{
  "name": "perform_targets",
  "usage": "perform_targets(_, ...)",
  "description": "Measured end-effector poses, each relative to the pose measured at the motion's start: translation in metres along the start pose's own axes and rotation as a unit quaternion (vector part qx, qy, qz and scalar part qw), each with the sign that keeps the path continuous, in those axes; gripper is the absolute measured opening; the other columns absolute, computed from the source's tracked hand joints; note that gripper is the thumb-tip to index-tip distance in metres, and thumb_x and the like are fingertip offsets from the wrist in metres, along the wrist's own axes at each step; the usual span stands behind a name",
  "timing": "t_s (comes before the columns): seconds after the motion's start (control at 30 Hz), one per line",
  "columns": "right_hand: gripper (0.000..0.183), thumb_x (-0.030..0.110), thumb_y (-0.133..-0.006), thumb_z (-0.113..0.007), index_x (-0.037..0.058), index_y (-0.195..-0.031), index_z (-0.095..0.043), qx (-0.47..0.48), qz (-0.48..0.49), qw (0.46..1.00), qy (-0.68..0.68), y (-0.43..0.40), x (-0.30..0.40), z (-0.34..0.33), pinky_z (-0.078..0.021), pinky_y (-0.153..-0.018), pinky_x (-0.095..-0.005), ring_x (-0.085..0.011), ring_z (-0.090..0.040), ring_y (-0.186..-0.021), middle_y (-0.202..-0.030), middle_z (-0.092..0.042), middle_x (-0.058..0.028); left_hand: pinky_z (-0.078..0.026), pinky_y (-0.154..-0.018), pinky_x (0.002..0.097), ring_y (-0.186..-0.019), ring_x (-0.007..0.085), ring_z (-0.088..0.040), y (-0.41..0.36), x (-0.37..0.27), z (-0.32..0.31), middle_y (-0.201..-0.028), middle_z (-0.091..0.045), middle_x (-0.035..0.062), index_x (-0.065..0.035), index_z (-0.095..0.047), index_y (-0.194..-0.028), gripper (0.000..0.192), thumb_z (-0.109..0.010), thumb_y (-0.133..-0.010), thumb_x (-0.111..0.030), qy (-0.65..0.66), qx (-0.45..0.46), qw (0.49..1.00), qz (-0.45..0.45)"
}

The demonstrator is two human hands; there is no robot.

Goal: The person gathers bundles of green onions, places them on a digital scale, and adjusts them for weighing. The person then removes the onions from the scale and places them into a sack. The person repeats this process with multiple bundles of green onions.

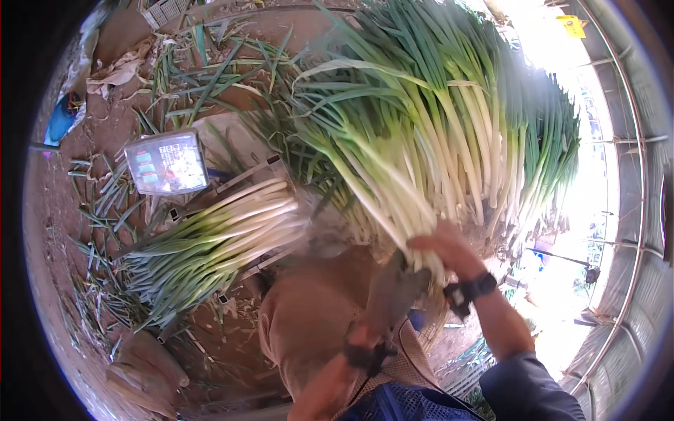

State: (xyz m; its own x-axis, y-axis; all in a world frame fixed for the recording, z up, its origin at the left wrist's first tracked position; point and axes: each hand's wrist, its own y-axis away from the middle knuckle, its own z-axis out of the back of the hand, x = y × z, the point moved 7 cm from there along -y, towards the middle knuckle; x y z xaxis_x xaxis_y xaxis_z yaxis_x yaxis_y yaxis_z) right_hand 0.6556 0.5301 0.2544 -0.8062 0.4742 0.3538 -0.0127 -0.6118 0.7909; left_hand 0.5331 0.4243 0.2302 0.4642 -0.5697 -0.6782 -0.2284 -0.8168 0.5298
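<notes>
My bare right hand (pixel 452 246) grips a few long green onions (pixel 387 223) near their white lower ends. Their green tops lean up and to the left. Just below, my left hand (pixel 401 289) in a grey glove is close to the root ends. Motion blur hides whether its fingers hold anything. A dark band circles each wrist. Right beyond my hands stands a large pile of green onions (pixel 468 105), roots towards me. Further left, a trimmed bundle of green onions (pixel 216 237) lies across a scale, its white ends to the right.
The scale's display unit (pixel 167 162) with a keypad stands behind the bundle. Cut green leaves (pixel 210 79) litter the dirt floor. A pale plastic crate (pixel 162 11) is at the far left, and a curved metal pole (pixel 634 158) runs along the plastic wall on the right.
</notes>
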Motion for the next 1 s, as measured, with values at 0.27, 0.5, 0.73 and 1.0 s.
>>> perform_targets(0.27, 0.044, 0.014, -0.080, -0.080, -0.0050, -0.119, -0.070, 0.031, -0.032, 0.971, -0.234, 0.120, -0.058, -0.111, -0.0573, -0.076, -0.0329, -0.0181, -0.072, -0.084, -0.100, -0.075, -0.0119, -0.055, -0.077, 0.0293, -0.091, 0.0125, -0.066, 0.122, 0.052, 0.036, -0.108, -0.071, 0.0086, 0.0027, -0.065, -0.127, 0.041, -0.067, -0.101, -0.028, 0.053, 0.085, 0.986, 0.134)
perform_targets(0.5, 0.048, 0.010, -0.084, -0.076, -0.0055, -0.129, -0.065, 0.043, -0.187, 0.900, -0.392, 0.227, -0.112, -0.199, -0.0578, -0.079, -0.0323, -0.0182, -0.072, -0.087, -0.106, -0.074, -0.0103, -0.056, -0.081, 0.0312, -0.090, 0.0152, -0.068, 0.181, 0.078, 0.070, -0.102, -0.073, 0.0068, -0.0014, -0.070, -0.126, 0.033, -0.055, -0.109, -0.026, -0.048, 0.229, 0.906, 0.352)
perform_targets(0.73, 0.040, 0.019, -0.090, -0.075, -0.0027, -0.123, -0.066, 0.090, -0.149, 0.870, -0.460, 0.269, -0.128, -0.267, -0.0560, -0.076, -0.0281, -0.0126, -0.069, -0.084, -0.101, -0.073, -0.0044, -0.057, -0.078, 0.0435, -0.083, 0.0303, -0.072, 0.216, 0.166, 0.097, -0.102, -0.075, 0.0190, -0.0017, -0.074, -0.114, 0.042, -0.054, -0.107, -0.039, -0.239, 0.300, 0.900, 0.206)
perform_targets(1.0, 0.025, 0.019, -0.099, -0.071, -0.0004, -0.114, -0.071, 0.120, -0.158, 0.846, -0.495, 0.291, -0.204, -0.304, -0.0515, -0.058, -0.0237, -0.0057, -0.064, -0.066, -0.086, -0.072, 0.0015, -0.049, -0.059, 0.0334, -0.062, 0.0115, -0.059, 0.246, 0.193, 0.085, -0.075, -0.068, 0.0044, -0.0017, -0.074, -0.096, 0.049, -0.058, -0.107, -0.046, -0.181, 0.298, 0.892, 0.287)
